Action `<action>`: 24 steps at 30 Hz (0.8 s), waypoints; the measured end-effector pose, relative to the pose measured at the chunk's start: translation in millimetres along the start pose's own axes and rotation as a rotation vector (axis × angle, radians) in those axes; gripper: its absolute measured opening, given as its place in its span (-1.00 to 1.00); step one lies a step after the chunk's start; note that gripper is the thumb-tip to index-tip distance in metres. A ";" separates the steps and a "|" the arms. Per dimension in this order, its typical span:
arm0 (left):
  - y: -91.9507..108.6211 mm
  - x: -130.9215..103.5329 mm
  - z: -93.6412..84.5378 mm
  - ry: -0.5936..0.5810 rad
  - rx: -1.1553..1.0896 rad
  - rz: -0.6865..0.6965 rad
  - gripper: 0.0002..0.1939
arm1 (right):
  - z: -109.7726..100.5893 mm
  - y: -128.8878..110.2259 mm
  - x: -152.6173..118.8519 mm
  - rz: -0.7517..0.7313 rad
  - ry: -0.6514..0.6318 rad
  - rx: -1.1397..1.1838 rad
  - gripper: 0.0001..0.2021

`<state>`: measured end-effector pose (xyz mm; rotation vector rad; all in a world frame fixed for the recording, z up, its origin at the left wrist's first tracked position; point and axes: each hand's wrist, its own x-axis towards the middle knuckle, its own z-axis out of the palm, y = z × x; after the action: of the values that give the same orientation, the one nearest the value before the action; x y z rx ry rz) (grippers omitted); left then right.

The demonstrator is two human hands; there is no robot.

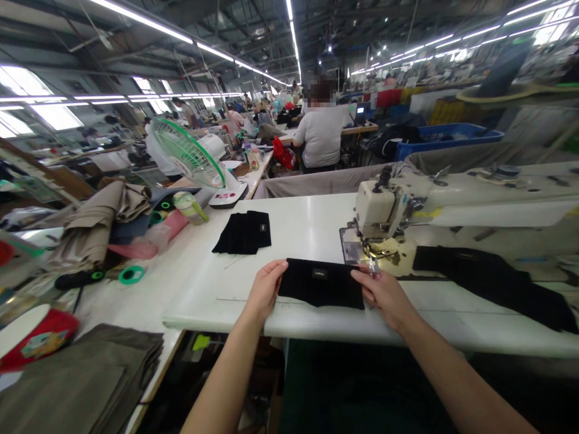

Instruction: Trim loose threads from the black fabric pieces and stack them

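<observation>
A black fabric piece [323, 292] with a small dark label [319, 274] is stretched between my hands above the front of the white sewing table [303, 211]. My left hand [266, 288] pinches its left end. Its right end is pinched by my right hand [384, 295], where a small metal tool [373, 266], apparently thread snips, also shows at the fingers. Just behind that hand is the needle area of the sewing machine [377, 208]. Farther back on the left lie black labelled pieces [244, 232]. More black fabric [493, 283] lies to the right, below the machine arm.
A green fan [187, 150] and a bottle [190, 207] stand at the left. Rolled beige cloth [99, 223], a green spool [131, 275] and grey-brown fabric [81, 380] lie on the side table. A person [322, 135] sits ahead, near a blue bin [447, 138].
</observation>
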<state>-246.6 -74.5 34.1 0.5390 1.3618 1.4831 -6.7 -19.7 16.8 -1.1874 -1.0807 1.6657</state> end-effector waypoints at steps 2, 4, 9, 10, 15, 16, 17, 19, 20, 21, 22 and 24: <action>0.3 0.8 0.8 -0.006 -0.001 -0.004 -0.73 | 0.4 -0.6 0.7 -0.004 0.005 0.002 -0.52; 1.0 1.6 1.6 -0.014 0.002 -0.007 -0.73 | 0.3 -0.2 2.3 -0.002 0.011 0.001 -0.54; 2.5 2.6 3.0 -0.026 0.025 -0.011 -0.72 | -1.5 3.3 5.7 0.002 -0.008 0.000 -0.58; 2.6 2.4 3.1 -0.029 0.031 -0.011 -0.72 | -1.9 3.8 5.7 0.000 -0.011 0.001 -0.59; 4.0 -0.2 3.8 -0.030 0.049 -0.008 -0.72 | -3.1 3.3 3.8 -0.016 -0.018 0.005 -0.58; 4.5 -0.9 4.1 -0.029 0.049 -0.007 -0.72 | -3.3 2.9 3.3 -0.019 -0.022 0.004 -0.58; 5.0 -1.6 4.4 -0.030 0.049 -0.007 -0.72 | -3.4 2.6 2.9 -0.021 -0.025 0.002 -0.58; 5.9 -2.9 5.0 -0.034 0.045 -0.008 -0.72 | -3.7 2.3 2.4 -0.021 -0.031 -0.001 -0.58; 6.2 -3.4 5.2 -0.034 0.043 -0.008 -0.72 | -3.8 2.3 2.2 -0.020 -0.031 -0.003 -0.58; 6.3 -3.7 5.4 -0.034 0.041 -0.008 -0.72 | -3.8 2.4 2.1 -0.020 -0.031 -0.006 -0.59; 6.4 -3.8 5.5 -0.033 0.039 -0.009 -0.73 | -3.9 2.5 2.0 -0.021 -0.031 -0.009 -0.59; 6.5 -3.4 5.5 -0.031 0.033 -0.010 -0.73 | -3.8 2.5 1.7 -0.022 -0.033 -0.016 -0.61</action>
<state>-243.1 -73.9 42.5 0.5729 1.3654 1.4402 -3.8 -18.1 13.2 -1.1578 -1.1254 1.6674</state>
